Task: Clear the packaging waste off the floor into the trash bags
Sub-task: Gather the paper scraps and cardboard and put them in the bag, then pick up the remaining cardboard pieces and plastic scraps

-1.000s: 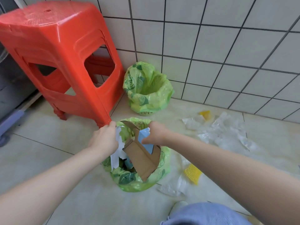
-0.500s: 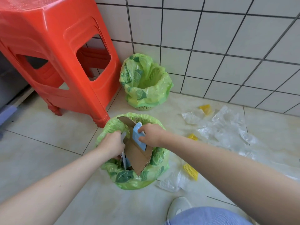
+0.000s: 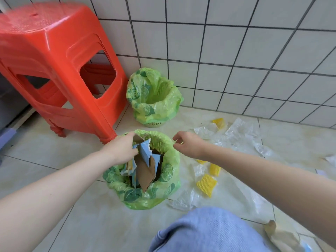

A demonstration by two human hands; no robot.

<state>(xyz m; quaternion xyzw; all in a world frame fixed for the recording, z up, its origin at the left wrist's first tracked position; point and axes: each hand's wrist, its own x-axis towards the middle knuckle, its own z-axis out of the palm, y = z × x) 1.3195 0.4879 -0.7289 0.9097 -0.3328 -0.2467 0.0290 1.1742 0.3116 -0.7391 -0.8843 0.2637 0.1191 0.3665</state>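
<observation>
Centre of the frame: the left hand [image 3: 121, 149] presses torn cardboard [image 3: 145, 169] into the near green trash bag [image 3: 145, 199]; the right hand [image 3: 189, 146] hangs beside it, fingers loosely curled, empty; plastic wrap [image 3: 241, 131] litters the right.

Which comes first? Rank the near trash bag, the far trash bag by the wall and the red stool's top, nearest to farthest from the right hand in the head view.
From the right hand:
1. Near trash bag, just left of it, stuffed with cardboard.
2. Far trash bag, beyond it, against the tiled wall.
3. Red stool's top, far left and raised.
</observation>
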